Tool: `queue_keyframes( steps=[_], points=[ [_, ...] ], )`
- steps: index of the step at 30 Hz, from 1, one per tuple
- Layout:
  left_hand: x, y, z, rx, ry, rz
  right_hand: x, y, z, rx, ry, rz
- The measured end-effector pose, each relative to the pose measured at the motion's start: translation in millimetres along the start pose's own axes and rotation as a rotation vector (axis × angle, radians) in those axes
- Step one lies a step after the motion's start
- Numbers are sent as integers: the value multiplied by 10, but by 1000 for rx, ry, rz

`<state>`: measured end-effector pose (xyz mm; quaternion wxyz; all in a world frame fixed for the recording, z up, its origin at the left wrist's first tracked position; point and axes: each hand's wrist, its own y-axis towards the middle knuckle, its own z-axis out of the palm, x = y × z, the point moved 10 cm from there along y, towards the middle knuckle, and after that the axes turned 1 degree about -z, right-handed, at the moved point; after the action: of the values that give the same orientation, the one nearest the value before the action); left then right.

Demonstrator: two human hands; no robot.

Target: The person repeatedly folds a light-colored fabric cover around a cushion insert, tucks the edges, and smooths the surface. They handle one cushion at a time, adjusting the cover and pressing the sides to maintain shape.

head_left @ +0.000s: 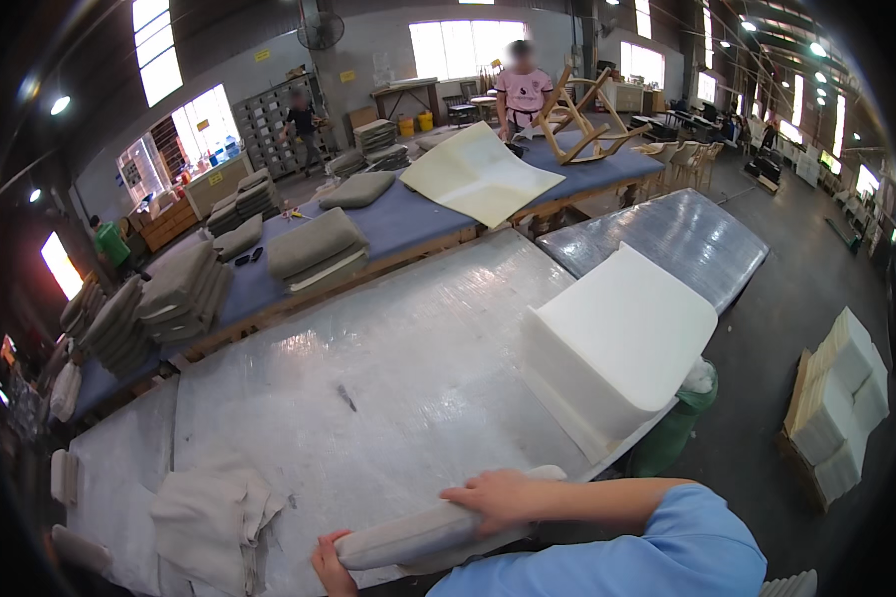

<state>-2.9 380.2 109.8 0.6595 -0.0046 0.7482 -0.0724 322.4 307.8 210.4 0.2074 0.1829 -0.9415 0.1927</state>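
A long, light-grey fabric-covered cushion [408, 538] stands on its edge at the near side of the plastic-covered table. My left hand [333, 567] grips its left end, the thumb and fingers closed at the corner. Over the cushion's upper edge lies my right hand [500, 500], slightly blurred, its fingers curled across the fabric. A pale end [547, 473] of the cushion sticks out beyond my right wrist. To the left, a crumpled heap of light-grey fabric covers [214, 517] rests on the table. The cushion's underside is hidden.
A stack of white foam pads [627, 333] stands at the table's right. Behind, a blue-topped bench [408, 234] bears grey cushions [314, 244], a yellowish foam sheet [483, 177] and a wooden chair frame [587, 124]. A person in pink [524, 95] stands behind it. More foam [841, 408] sits on the right floor.
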Motion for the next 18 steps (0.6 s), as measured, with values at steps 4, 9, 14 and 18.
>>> queue_keyframes(
  steps=[4, 9, 14, 18],
  points=[
    [747, -118, 144, -39, -509, -243, -217, -338, 105, -49, -98, 79],
    [1007, 150, 164, -121, -535, -251, -249, -237, 34, -45, -125, 103],
    [550, 509, 562, -41, -711, -361, -237, -379, -348, -152, -196, 148],
    [464, 773, 426, 116, -782, -293, -115, -528, -504, -169, -233, 179]
  ],
)
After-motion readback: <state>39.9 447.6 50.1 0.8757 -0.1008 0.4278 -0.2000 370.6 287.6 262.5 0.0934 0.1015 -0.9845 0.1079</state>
